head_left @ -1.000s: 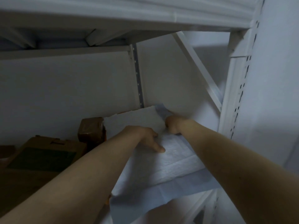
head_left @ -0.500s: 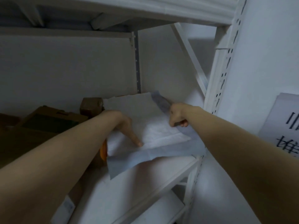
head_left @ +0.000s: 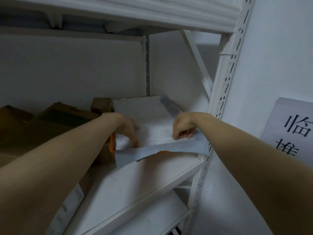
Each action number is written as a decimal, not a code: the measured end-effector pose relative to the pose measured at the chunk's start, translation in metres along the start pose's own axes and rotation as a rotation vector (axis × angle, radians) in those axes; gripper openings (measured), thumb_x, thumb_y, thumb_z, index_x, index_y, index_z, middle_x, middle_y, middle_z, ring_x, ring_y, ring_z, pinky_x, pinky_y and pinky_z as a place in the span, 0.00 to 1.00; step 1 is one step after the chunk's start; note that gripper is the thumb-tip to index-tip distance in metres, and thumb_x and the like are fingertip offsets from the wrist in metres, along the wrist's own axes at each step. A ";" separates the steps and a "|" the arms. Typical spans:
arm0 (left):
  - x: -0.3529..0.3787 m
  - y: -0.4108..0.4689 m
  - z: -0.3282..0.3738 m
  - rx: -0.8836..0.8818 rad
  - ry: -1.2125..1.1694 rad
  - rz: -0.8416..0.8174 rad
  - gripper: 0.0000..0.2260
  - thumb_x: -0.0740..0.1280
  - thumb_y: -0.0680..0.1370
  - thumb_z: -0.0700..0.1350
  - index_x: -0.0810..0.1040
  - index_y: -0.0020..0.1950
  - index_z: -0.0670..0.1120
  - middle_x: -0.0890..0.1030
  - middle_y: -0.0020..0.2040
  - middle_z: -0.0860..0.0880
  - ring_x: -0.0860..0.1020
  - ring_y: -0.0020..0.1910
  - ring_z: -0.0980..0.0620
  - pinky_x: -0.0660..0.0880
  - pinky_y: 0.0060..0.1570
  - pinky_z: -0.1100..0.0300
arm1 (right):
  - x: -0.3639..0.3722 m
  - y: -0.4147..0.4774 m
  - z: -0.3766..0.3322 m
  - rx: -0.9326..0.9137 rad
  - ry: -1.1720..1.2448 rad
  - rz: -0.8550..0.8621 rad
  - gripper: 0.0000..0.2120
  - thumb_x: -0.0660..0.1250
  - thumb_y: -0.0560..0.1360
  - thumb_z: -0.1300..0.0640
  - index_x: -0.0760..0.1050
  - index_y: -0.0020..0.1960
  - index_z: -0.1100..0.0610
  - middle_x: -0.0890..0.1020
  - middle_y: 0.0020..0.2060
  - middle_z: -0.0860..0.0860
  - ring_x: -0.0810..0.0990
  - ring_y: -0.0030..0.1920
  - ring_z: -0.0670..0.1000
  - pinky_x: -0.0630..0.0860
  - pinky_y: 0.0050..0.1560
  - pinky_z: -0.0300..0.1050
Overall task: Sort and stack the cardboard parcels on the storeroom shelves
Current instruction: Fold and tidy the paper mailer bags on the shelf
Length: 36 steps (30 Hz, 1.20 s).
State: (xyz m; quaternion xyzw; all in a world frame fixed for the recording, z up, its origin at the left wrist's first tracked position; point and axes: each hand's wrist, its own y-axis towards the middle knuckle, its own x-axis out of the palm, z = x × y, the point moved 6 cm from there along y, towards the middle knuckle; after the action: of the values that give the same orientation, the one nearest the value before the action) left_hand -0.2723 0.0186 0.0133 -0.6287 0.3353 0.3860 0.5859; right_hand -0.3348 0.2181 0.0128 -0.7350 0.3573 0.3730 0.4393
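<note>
Left hand (head_left: 128, 129) and right hand (head_left: 183, 127) look mid-sort: brown cardboard parcels (head_left: 55, 129) sit on the shelf's (head_left: 135, 187) left side, a white padded sheet (head_left: 144, 112) is being settled at its right end; next calls for letting go cleanly. Left presses with straight fingers, right pinches the near edge, forearms outstretched

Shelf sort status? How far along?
Done: brown cardboard boxes sit grouped at the left of the shelf. In hand: a white sheet lying over an orange item; left hand presses it with straight fingers, right hand has a grip on its near edge. Left: neat stacking isn't evident yet; any remaining parcels are out of view.
</note>
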 end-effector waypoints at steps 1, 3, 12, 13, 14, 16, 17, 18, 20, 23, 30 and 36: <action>0.001 -0.002 0.002 0.017 -0.041 0.001 0.43 0.72 0.70 0.61 0.53 0.78 0.52 0.54 0.78 0.51 0.56 0.75 0.44 0.58 0.71 0.52 | 0.004 -0.002 -0.002 0.001 -0.005 -0.041 0.07 0.76 0.67 0.59 0.82 0.44 0.60 0.81 0.31 0.53 0.78 0.33 0.51 0.80 0.43 0.45; 0.006 -0.001 0.005 0.045 -0.079 -0.030 0.40 0.71 0.73 0.57 0.54 0.78 0.52 0.55 0.78 0.50 0.57 0.75 0.44 0.61 0.69 0.54 | 0.012 -0.004 -0.002 0.011 -0.022 -0.103 0.09 0.75 0.68 0.58 0.82 0.46 0.60 0.81 0.33 0.53 0.78 0.35 0.51 0.80 0.45 0.47; 0.010 -0.011 0.018 0.091 -0.247 0.001 0.17 0.67 0.75 0.42 0.76 0.62 0.55 0.67 0.70 0.50 0.65 0.70 0.44 0.65 0.69 0.48 | 0.016 -0.014 -0.010 -0.039 -0.015 -0.071 0.10 0.76 0.68 0.53 0.84 0.44 0.58 0.83 0.36 0.52 0.81 0.38 0.52 0.80 0.48 0.47; 0.009 -0.009 0.019 0.089 -0.251 0.023 0.15 0.66 0.76 0.43 0.77 0.62 0.53 0.69 0.68 0.50 0.68 0.67 0.45 0.67 0.68 0.48 | 0.016 -0.014 -0.011 -0.048 -0.010 -0.052 0.10 0.75 0.68 0.52 0.84 0.43 0.59 0.83 0.36 0.52 0.81 0.38 0.52 0.80 0.49 0.48; 0.007 -0.009 0.020 0.085 -0.260 0.054 0.14 0.66 0.76 0.44 0.78 0.61 0.50 0.72 0.67 0.48 0.70 0.65 0.45 0.69 0.67 0.49 | 0.014 -0.015 -0.014 -0.064 0.009 -0.026 0.09 0.75 0.69 0.52 0.83 0.42 0.58 0.83 0.35 0.52 0.81 0.37 0.51 0.80 0.49 0.48; 0.005 -0.010 0.022 0.081 -0.295 0.095 0.13 0.67 0.76 0.47 0.78 0.60 0.47 0.75 0.62 0.47 0.73 0.61 0.45 0.71 0.64 0.50 | 0.013 -0.018 -0.017 -0.085 0.061 -0.007 0.09 0.74 0.71 0.52 0.82 0.41 0.59 0.82 0.33 0.52 0.80 0.34 0.50 0.80 0.48 0.46; 0.006 -0.010 0.022 0.074 -0.323 0.096 0.12 0.68 0.76 0.48 0.78 0.58 0.47 0.75 0.60 0.47 0.73 0.61 0.43 0.71 0.63 0.50 | 0.013 -0.020 -0.018 -0.083 0.060 -0.020 0.10 0.74 0.71 0.51 0.82 0.42 0.59 0.83 0.34 0.51 0.80 0.35 0.50 0.79 0.48 0.46; 0.008 -0.012 0.021 0.060 -0.347 0.081 0.09 0.68 0.76 0.49 0.79 0.55 0.48 0.75 0.57 0.47 0.73 0.60 0.41 0.71 0.62 0.49 | 0.015 -0.022 -0.018 -0.074 0.039 -0.037 0.11 0.74 0.70 0.50 0.83 0.44 0.58 0.83 0.36 0.51 0.81 0.38 0.51 0.79 0.50 0.46; 0.011 -0.016 0.020 0.031 -0.348 0.072 0.07 0.64 0.77 0.51 0.81 0.47 0.52 0.74 0.53 0.48 0.73 0.58 0.40 0.71 0.61 0.48 | 0.016 -0.026 -0.019 -0.069 0.001 -0.044 0.12 0.74 0.71 0.48 0.83 0.46 0.57 0.84 0.38 0.50 0.82 0.43 0.51 0.79 0.52 0.46; 0.009 -0.021 0.018 0.028 -0.345 0.146 0.10 0.65 0.76 0.51 0.78 0.55 0.49 0.75 0.58 0.46 0.74 0.57 0.45 0.71 0.60 0.52 | 0.009 -0.030 -0.028 -0.129 0.017 0.046 0.09 0.71 0.74 0.50 0.82 0.42 0.55 0.83 0.37 0.49 0.81 0.44 0.49 0.76 0.50 0.45; 0.002 -0.059 -0.009 -0.013 -0.352 0.326 0.10 0.65 0.78 0.48 0.78 0.57 0.46 0.78 0.58 0.45 0.76 0.57 0.47 0.74 0.59 0.53 | 0.003 -0.042 -0.066 -0.276 0.012 0.186 0.11 0.72 0.73 0.56 0.83 0.49 0.63 0.83 0.41 0.54 0.79 0.42 0.50 0.77 0.55 0.47; 0.018 -0.108 -0.057 -0.234 -0.348 0.536 0.06 0.64 0.78 0.46 0.78 0.53 0.47 0.78 0.55 0.46 0.76 0.56 0.46 0.71 0.60 0.52 | 0.027 -0.059 -0.134 -0.456 0.052 0.223 0.12 0.70 0.75 0.58 0.81 0.52 0.68 0.82 0.52 0.62 0.80 0.54 0.58 0.76 0.58 0.54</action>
State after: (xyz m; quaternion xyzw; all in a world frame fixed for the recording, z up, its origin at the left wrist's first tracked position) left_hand -0.1638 -0.0280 0.0499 -0.5059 0.3371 0.6636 0.4360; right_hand -0.2401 0.1115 0.0575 -0.7806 0.3537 0.4710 0.2089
